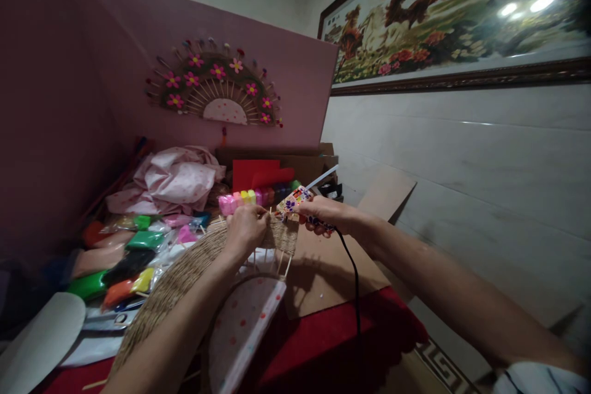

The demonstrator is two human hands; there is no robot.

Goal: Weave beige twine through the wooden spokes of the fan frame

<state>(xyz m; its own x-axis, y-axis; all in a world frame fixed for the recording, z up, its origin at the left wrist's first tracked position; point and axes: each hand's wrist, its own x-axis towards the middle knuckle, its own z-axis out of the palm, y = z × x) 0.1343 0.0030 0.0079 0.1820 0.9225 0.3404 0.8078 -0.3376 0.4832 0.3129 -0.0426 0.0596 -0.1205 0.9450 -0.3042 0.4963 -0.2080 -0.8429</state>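
Note:
A half-round fan [178, 283] of woven straw rope on thin wooden sticks lies in front of me. Its semicircular base [242, 314] is covered in white cloth with red dots. At the fan's far edge, my left hand [245, 229] is closed, thumb and fingers pinching the rope band near a stick end. My right hand [325, 214] grips a flower-patterned hot glue gun [293, 202], its nozzle end close to the rope by my left fingers. A translucent glue stick [323, 177] sticks out of its back, and a black cord [354, 271] hangs down.
Bagged coloured clay [145, 240] and scissors [108, 320] lie at left, beside crumpled pink cloth [170, 178]. Small bright clay blocks [237, 200] and red paper [253, 173] sit behind. Cardboard [327, 265] lies over a red cloth [341, 345]. A flowered fan [217, 83] hangs on the pink board.

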